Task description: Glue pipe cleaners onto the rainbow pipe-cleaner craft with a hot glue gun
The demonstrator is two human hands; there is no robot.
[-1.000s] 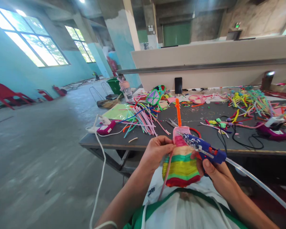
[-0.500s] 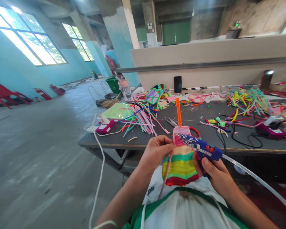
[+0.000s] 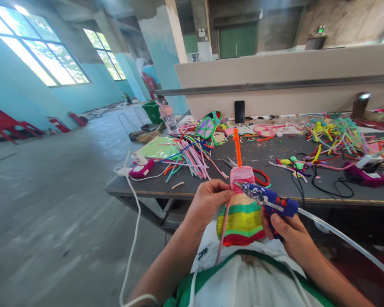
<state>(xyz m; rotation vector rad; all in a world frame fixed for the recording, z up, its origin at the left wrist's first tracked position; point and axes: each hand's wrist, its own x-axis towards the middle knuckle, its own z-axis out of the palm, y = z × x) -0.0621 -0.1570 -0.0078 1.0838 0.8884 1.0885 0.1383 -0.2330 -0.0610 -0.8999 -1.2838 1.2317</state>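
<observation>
A striped pipe-cleaner piece (image 3: pixel 243 219), banded in pink, cream, green, yellow and red, extends from my lap up to the table edge. An orange fuzzy stem (image 3: pixel 237 149) sticks out of its top. My left hand (image 3: pixel 211 200) is closed in a pinch at the piece's left edge, on a pink pipe cleaner (image 3: pixel 223 232) whose loose end hangs down. In my right hand (image 3: pixel 288 232) is a blue glue gun (image 3: pixel 277 202) with a clear glue stick (image 3: pixel 345 238) coming out of its back. The gun's nozzle points left, at the pink band; whether it touches cannot be told.
Scissors (image 3: pixel 261 177) with red handles lie behind the piece. Loose pipe cleaners (image 3: pixel 192 157) are piled at the left, with another heap (image 3: pixel 333 132) at the right. A phone (image 3: pixel 240 111) leans on the partition. A white cord (image 3: pixel 137 213) hangs off the table's left side.
The striped piece and its orange stem have shifted slightly left, and the glue gun's nozzle is slightly lower. Both hands keep their hold.
</observation>
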